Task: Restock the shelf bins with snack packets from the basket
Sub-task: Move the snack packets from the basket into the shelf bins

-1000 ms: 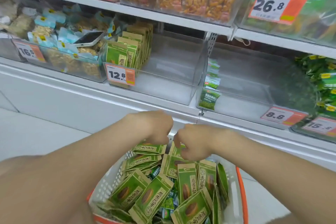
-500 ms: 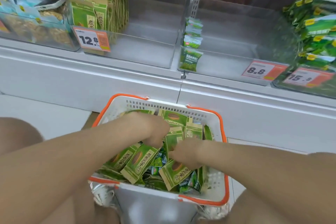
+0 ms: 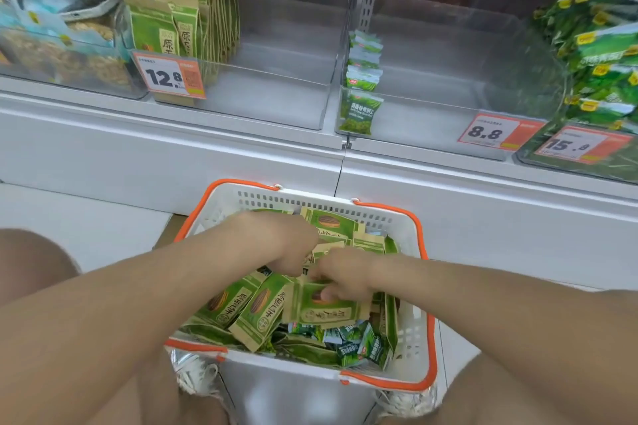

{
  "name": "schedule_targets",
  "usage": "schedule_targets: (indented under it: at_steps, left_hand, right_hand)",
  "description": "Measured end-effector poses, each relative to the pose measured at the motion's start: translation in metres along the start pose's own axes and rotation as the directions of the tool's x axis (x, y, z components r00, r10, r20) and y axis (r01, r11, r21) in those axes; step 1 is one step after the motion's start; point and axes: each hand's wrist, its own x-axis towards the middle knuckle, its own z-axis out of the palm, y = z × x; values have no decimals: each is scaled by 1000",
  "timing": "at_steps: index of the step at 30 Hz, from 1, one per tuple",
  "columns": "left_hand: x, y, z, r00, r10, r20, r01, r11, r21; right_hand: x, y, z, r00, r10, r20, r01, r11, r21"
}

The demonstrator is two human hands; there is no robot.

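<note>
Left hand (image 3: 288,247): down in the basket (image 3: 310,201), fingers curled among the brown-green packets (image 3: 262,307); whether it truly holds any, I cannot tell.
Right hand (image 3: 343,274): thumb pinching one packet near the basket's middle.
Packets: heaped loose in the basket, below the shelf bins; small packs (image 3: 366,348) lie under them at the near right.
Slip risk: a bunch lifted by its tops could fan out and drop.
Mix-up risk: a small pack may ride along into the 12.8 bin (image 3: 276,100).
Bin risk: shoving more in could topple its standing row.
</note>
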Motion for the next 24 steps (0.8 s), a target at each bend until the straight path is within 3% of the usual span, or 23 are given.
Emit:
schedule_targets:
  at_steps: [3,6,11,13,15,17,19,24]
  left_hand:
    - [-10,-5,-11,999,-42,-27,39,994,-100]
    - [-19,-17,-22,996,-80,-43,63,946,-317]
    - [-33,-49,-37,975,-176,-135,73,830,-553]
    - [-39,-62,-39,955,-230,-184,46,733,-679]
    - [-43,-65,-42,920,-323,-222,-17,533,-846]
    - [-45,-65,-46,889,-399,-224,-113,283,-952]
    - [-46,-63,-48,878,-435,-200,-166,114,-979]
    - [-50,-54,-48,893,-392,-221,-220,48,-974]
  right_hand:
    - [-1,-2,-38,981,24,-193,20,974,227]
    - [-9,-7,-70,950,77,-303,58,909,412]
    - [-23,-5,-102,894,184,-408,200,651,732]
    - [-24,3,-110,842,260,-474,238,608,757]
    - [-27,9,-117,741,386,-550,258,592,763]
    - [-29,10,-124,650,491,-580,368,463,806]
    - [-31,7,-131,632,544,-553,463,308,832]
    - [-27,-1,-137,599,508,-620,563,284,776]
